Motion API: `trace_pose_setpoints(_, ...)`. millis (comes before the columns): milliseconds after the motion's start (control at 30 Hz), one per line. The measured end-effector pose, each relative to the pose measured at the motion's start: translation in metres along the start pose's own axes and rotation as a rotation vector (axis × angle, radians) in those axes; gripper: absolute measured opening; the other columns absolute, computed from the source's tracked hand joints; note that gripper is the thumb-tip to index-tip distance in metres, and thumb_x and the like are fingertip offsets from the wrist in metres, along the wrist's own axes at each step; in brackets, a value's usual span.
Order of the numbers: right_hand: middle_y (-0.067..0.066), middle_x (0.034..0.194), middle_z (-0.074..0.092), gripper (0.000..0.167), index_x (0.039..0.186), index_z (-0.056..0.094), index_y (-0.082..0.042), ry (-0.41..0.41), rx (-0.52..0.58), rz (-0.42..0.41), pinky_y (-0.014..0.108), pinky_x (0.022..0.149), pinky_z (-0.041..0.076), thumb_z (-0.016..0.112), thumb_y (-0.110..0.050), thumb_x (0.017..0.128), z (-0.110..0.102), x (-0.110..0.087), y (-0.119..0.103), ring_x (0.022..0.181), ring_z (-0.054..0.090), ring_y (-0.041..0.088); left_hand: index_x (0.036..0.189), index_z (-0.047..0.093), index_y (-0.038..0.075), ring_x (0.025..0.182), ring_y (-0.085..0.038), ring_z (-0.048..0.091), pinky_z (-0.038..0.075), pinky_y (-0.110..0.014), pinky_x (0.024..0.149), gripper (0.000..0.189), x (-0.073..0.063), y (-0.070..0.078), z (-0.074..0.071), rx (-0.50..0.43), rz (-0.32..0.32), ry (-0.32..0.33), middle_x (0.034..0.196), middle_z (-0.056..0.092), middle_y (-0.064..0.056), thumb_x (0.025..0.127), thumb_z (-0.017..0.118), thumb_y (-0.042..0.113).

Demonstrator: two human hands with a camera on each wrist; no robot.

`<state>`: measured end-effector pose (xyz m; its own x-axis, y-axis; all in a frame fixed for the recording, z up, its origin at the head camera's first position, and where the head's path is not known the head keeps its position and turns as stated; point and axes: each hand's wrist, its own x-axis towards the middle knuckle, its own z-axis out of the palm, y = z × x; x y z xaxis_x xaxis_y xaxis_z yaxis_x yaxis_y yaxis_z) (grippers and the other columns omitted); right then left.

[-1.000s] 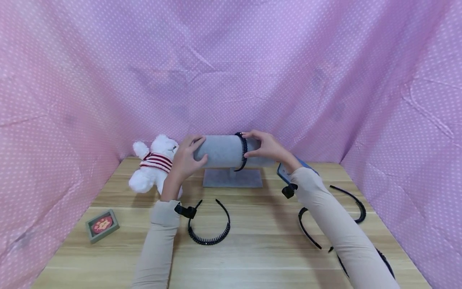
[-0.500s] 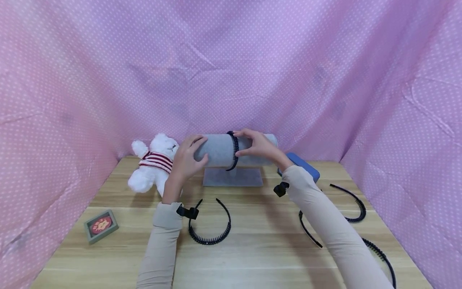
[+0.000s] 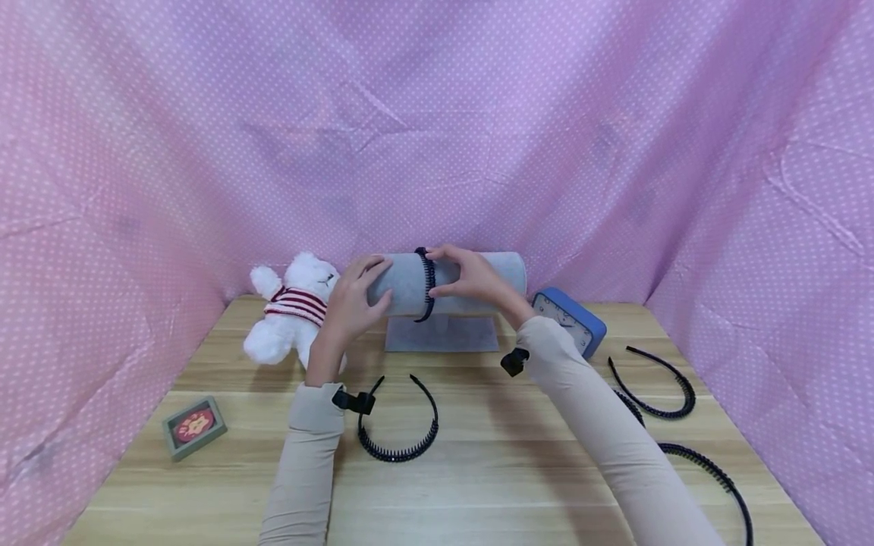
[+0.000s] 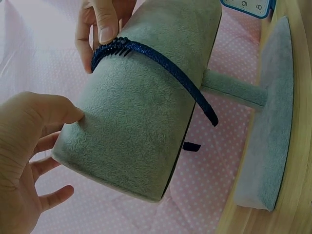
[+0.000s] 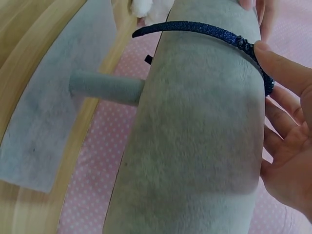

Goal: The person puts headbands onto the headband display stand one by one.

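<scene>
A grey plush roll [image 3: 507,273] lies level on its T-shaped display stand, above the flat base [image 3: 471,337]. My left hand [image 3: 350,299] grips the roll's left end, thumb on the near side and fingers over the top and far side. Around the roll sits a dark toothed headband [image 3: 429,287], its two tips sticking out underneath in the left wrist view. My right hand [image 3: 471,276] holds this headband at its right edge; in the right wrist view the thumb [image 5: 280,66] presses on the band and the fingers reach behind the roll.
Another black headband [image 3: 396,456] lies on the wooden table at front centre. Several more, including one headband [image 3: 672,414], lie at the right, partly behind my sleeve. A blue clock [image 3: 580,318] stands back right. At left are a white plush bear [image 3: 295,307] and a small framed plaque [image 3: 194,427].
My right hand has slid the headband leftward along the roll, from right of its middle toward my left hand. The left hand stays at the roll's end. The clock has come into fuller view.
</scene>
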<state>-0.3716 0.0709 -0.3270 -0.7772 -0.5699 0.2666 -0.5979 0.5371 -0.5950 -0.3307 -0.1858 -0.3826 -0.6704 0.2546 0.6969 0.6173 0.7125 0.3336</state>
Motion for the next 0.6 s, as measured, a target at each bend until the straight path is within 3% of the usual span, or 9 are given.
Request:
trace_pose_setpoints(300, 0.002, 0.156, 0.051, 0.065, 0.141, 0.059, -0.014, 0.043, -0.052, -0.02, 0.044, 0.123, 0.032, 0.086, -0.026, 0.083, 0.017, 0.002, -0.006, 0.146, 0.044, 0.026, 0.144, 0.058, 0.005, 0.138, -0.035, 0.047, 0.038, -0.05, 0.117, 0.054, -0.003, -0.003, 0.0, -0.007, -0.025, -0.047, 0.145, 0.054, -0.017, 0.093, 0.072, 0.016)
trace_pose_setpoints(600, 0.004, 0.156, 0.051, 0.066, 0.14, 0.059, -0.011, 0.132, -0.111, -0.104, 0.052, 0.128, 0.016, 0.086, -0.026, 0.082, 0.033, 0.002, -0.006, 0.144, 0.048, 0.024, 0.144, 0.058, 0.004, 0.137, -0.036, 0.048, 0.04, -0.051, 0.115, 0.054, 0.0, -0.002, -0.001, -0.014, -0.023, -0.042, 0.144, 0.054, -0.018, 0.092, 0.073, 0.015)
